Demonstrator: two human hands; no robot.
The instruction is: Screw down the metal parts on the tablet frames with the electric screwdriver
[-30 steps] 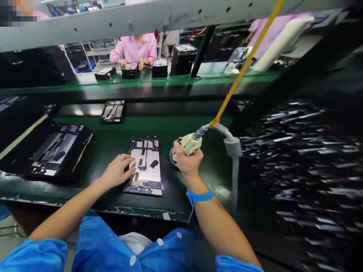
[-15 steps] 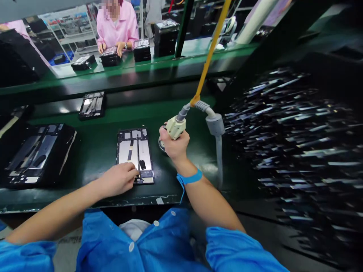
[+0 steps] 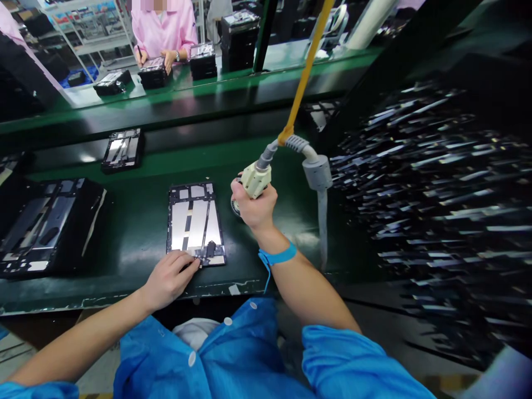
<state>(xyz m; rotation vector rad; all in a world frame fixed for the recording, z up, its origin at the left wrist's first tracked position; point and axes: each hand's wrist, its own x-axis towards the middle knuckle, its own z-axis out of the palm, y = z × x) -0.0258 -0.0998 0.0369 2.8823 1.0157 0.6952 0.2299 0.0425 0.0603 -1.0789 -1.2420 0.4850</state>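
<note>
An open-backed tablet (image 3: 199, 219), showing silvery plates, a dark strip and a thin black cable, lies flat on the green bench. At its lower left edge is my left hand (image 3: 170, 277), fingers bent together with the tips on the tablet's bottom part. Whatever is between those fingertips is too small to make out. My right hand (image 3: 255, 209) is wrapped round a cream corded hand tool (image 3: 256, 179), right of the tablet and apart from it. A round ringed part shows below that hand. The tool's grey cable (image 3: 319, 221) is tied to a yellow strap (image 3: 305, 83) from above.
A thick stack of similar tablets (image 3: 45, 221) stands at the left. Another tablet (image 3: 122, 148) lies farther back. Many dark, shiny-edged pieces (image 3: 449, 210), blurred, fill the right side. Across the bench a person in pink (image 3: 164, 27) handles stacked units; a dark post (image 3: 266, 33) rises nearby.
My left hand has shifted down and slightly left along the tablet's lower edge, uncovering more of it. My right hand keeps hold of the tool. The view has tilted slightly.
</note>
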